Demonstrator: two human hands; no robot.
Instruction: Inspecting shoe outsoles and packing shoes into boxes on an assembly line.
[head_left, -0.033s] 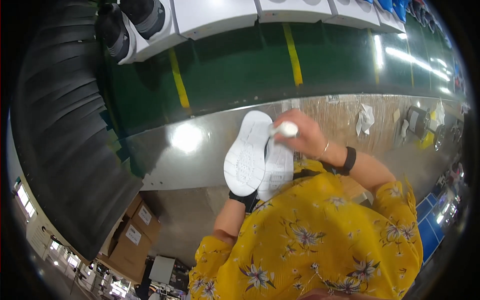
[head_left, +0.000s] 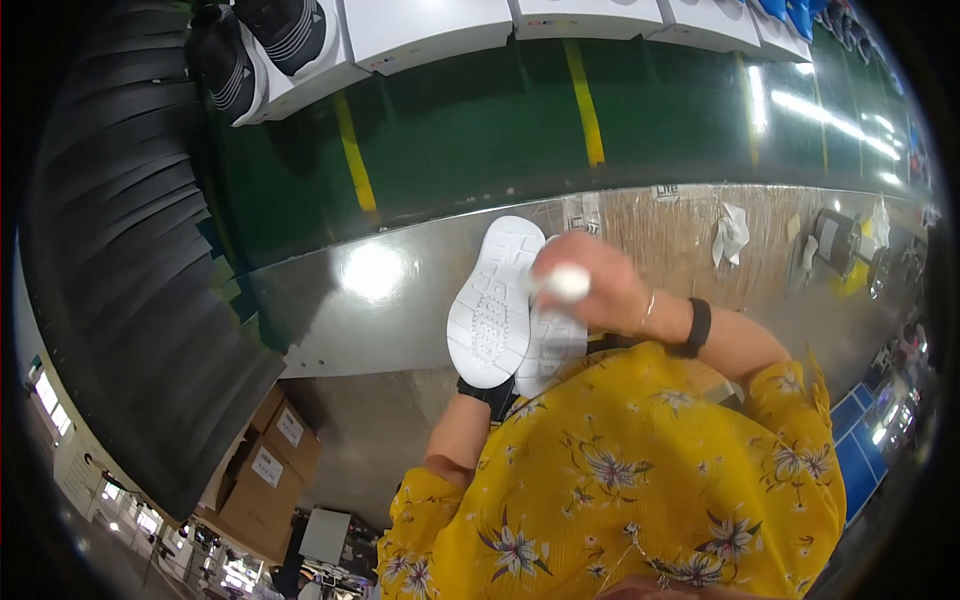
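Note:
Two white-soled shoes stand side by side with their soles turned up toward me: the left shoe [head_left: 490, 310] shows its whole patterned sole, and the right shoe [head_left: 552, 350] is partly covered. My left forearm [head_left: 462, 430] reaches up beneath them. The left hand supports the pair from behind, its fingers hidden by the shoes. Over the right shoe, my right hand [head_left: 600, 285] is closed round a small white object [head_left: 568, 283] with a rounded end, smeared by motion, its kind unclear. The narrower end points toward the soles.
Beyond the metal bench edge [head_left: 400, 245] runs a green surface [head_left: 480, 130] with yellow stripes. White boxes [head_left: 430, 35] line its far side, with dark shoes [head_left: 285, 35] at the left. Brown taped cardboard [head_left: 670, 235] covers the bench to the right, with a crumpled white paper [head_left: 731, 235] on it. Cartons [head_left: 260, 490] stand lower left.
My right hand has moved slightly down and toward me with the white object, from the gap between the soles to over the right shoe. The shoes stay nearly in place.

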